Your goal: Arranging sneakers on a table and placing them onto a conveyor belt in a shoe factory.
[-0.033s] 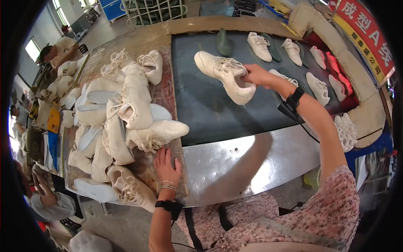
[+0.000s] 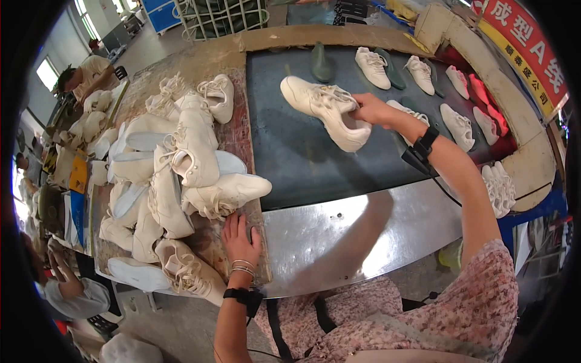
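Observation:
My right hand (image 2: pixel 370 111) grips a cream lace-up sneaker (image 2: pixel 327 109) by its collar, thumb side at the opening. The sneaker hangs above the dark belt, toe to the far left. My left hand (image 2: pixel 241 239) lies on the wooden board with fingers stretched out and nothing in it. Its fingertips are right by a cream sneaker (image 2: pixel 227 190) lying at the near edge of a heap of cream sneakers (image 2: pixel 163 163). Some of the heaped shoes show pale bluish soles.
On the dark belt (image 2: pixel 284 175) stand several cream sneakers (image 2: pixel 373 68) and green shoe-shaped forms (image 2: pixel 322 63). A red-lit machine opening (image 2: pixel 484 103) is at the right. A metal ledge (image 2: pixel 315 230) runs along the near side. Other people (image 2: pixel 91 72) sit at the left.

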`<state>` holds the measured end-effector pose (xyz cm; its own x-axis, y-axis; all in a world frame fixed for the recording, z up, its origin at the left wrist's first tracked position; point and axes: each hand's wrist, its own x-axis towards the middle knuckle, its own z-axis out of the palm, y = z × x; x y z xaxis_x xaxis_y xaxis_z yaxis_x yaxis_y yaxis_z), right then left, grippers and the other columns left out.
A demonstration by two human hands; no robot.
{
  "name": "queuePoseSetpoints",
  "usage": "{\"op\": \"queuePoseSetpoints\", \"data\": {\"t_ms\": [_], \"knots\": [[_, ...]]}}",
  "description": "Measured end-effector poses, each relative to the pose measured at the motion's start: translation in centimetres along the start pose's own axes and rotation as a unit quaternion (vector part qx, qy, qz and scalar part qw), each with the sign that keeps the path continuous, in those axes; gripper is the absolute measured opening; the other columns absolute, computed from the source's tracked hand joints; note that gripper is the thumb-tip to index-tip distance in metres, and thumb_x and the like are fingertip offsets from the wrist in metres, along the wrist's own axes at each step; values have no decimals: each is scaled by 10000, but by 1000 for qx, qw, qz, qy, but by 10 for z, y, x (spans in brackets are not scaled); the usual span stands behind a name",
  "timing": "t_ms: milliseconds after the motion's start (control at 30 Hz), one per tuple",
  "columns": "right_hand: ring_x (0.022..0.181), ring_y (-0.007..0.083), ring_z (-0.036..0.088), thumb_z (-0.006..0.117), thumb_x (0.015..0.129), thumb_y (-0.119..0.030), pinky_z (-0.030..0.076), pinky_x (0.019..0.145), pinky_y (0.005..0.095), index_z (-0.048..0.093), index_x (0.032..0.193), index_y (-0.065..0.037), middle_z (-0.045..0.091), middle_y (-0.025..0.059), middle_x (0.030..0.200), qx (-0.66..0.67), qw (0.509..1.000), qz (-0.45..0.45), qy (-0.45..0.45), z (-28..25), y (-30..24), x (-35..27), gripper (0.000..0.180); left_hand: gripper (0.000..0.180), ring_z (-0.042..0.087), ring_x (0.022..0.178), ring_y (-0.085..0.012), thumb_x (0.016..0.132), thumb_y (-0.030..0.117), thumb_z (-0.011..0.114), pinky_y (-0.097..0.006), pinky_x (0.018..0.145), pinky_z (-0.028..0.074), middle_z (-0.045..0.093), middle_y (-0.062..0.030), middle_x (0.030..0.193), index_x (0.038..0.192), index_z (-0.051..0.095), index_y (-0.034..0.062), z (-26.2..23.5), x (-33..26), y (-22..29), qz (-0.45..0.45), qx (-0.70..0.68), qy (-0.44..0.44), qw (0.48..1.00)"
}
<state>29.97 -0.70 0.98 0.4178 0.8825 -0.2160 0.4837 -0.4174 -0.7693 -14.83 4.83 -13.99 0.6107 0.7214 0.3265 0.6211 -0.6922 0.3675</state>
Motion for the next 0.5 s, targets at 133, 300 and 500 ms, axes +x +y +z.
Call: {"op": "queuePoseSetpoints", "data": {"t_ms": [133, 300, 500], "knots": [[930, 213, 648, 572, 819, -64, 477, 823, 307, 667, 1095, -112, 692, 101, 993, -224, 952, -203, 43, -28, 11, -1, 295, 449, 405, 1245, -390, 816, 201, 572, -512, 1046, 301, 475, -193, 1323, 1211, 522, -7, 5, 2, 3, 18, -2, 8, 1000], [962, 293, 611, 613, 774, -112, 481, 817, 398, 652, 1094, -147, 655, 106, 1035, -363, 881, -303, 19, -24, -60, 63, 324, 464, 421, 1215, -409, 787, 152, 586, -510, 1039, 315, 491, -201, 1299, 1218, 517, -5, -2, -4, 3, 14, 11, 7, 1000], [1215, 434, 416, 739, 712, -387, 385, 957, 552, 512, 1294, -189, 470, 115, 1336, -262, 946, -113, 151, 20, -24, 204, 655, 491, 425, 1199, -427, 764, 156, 595, -526, 1029, 318, 498, -207, 1284, 1222, 522, -5, -2, 4, 12, -9, -2, -29, 1000]]}}
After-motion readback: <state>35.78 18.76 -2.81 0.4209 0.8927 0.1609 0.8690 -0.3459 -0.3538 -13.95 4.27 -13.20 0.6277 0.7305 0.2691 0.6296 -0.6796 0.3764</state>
